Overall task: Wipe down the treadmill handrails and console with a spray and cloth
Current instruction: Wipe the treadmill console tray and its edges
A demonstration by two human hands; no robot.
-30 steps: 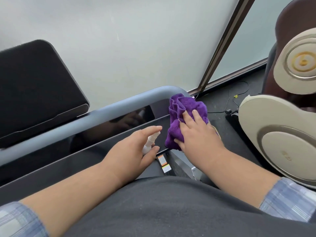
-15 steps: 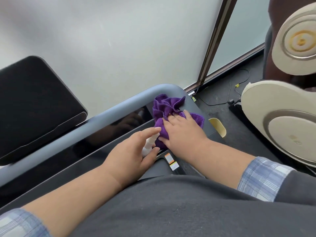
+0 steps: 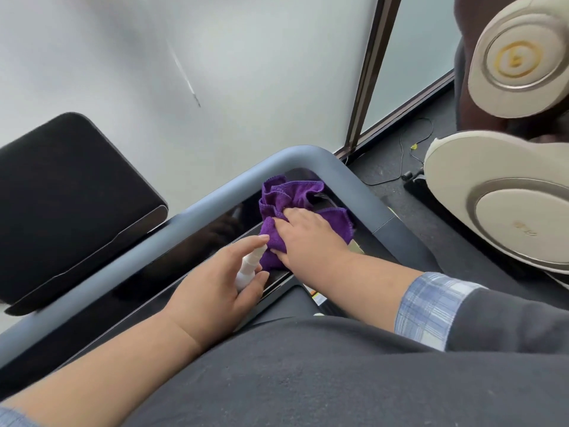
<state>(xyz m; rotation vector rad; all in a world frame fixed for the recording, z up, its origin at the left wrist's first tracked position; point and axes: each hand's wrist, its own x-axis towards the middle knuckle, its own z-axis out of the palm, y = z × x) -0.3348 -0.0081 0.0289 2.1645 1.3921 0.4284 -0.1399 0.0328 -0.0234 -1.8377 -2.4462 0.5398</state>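
Purple microfibre cloth (image 3: 295,208) sits bunched on the glossy black console (image 3: 197,241), tucked in the rounded corner at roughly 12 o'clock from my chest. My right hand (image 3: 308,238) lies on top of it, fingers straight and together, pressing the cloth flat onto the panel; no pinch, just palm and finger pressure. Cloth spills out past my hand toward 12 and 2 o'clock, its edge touching the inner side of the rail.

My left hand (image 3: 218,288) is at 10 o'clock from the right one, just beside it. Fingers and thumb are curled round a small white spray bottle (image 3: 248,268), index finger stretched out over the nozzle end. Nozzle points toward the cloth and nearly touches it. Bottle is opaque and mostly hidden in my grip, so I cannot tell the fill level.

Grey-blue handrail (image 3: 308,157) wraps the console, running from 8 o'clock up to the bend at 12, then down toward 3 o'clock.

Black padded panel (image 3: 67,192) sits beyond the rail at 10 o'clock, against the frosted glass wall (image 3: 215,72). Beige massage chair (image 3: 505,198) at 2 o'clock, a thin cable (image 3: 401,158) on the dark floor beside it. Plaid cuff (image 3: 431,309) on my right forearm.
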